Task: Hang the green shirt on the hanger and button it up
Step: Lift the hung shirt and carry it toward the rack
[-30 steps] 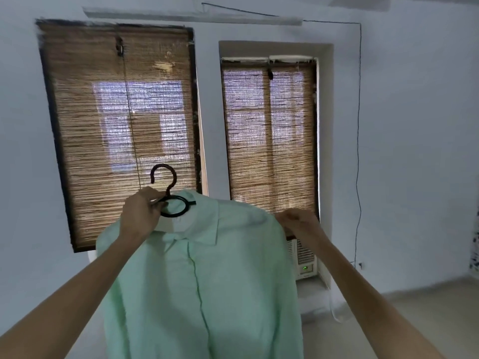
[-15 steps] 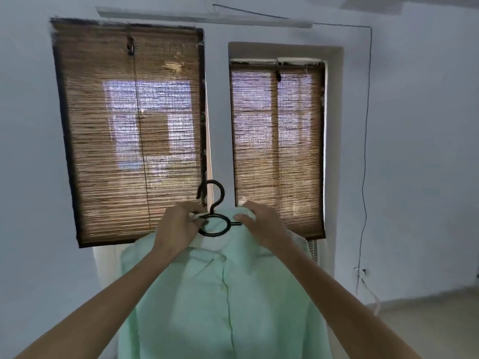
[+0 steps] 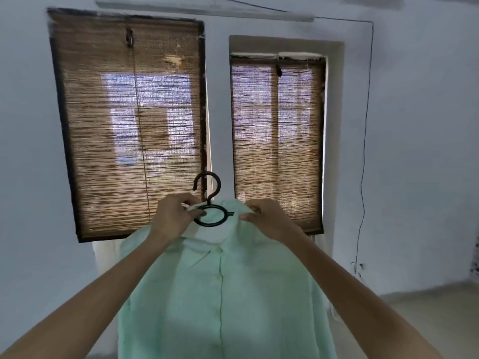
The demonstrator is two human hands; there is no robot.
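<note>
Facing a pale wall (image 3: 414, 125) with two woven blinds (image 3: 129, 125) drawn over the windows. Held up in front of these: green shirt (image 3: 220, 294) draped over a black hanger (image 3: 209, 204), hook free in the air, not hung on anything. Compared with one second back: right grip (image 3: 269, 221) shifted from the shirt's far shoulder in to the collar, now just beside the hanger's ring; left grip (image 3: 172, 216) unmoved at the hanger's neck. Read as: shoulders seated, hanging step judged done, work narrowed to the collar and the top of the placket. Front edges meeting down the middle; cannot tell whether any button fastened. Left grip closed, fingers curled round the ring's left side, seemingly also pinching a pale edge of collar. Right grip narrow, thumb and fingertips pinching collar cloth just right of the ring. Nothing else held. Likely next: settle the collar, then check the top button.
</note>
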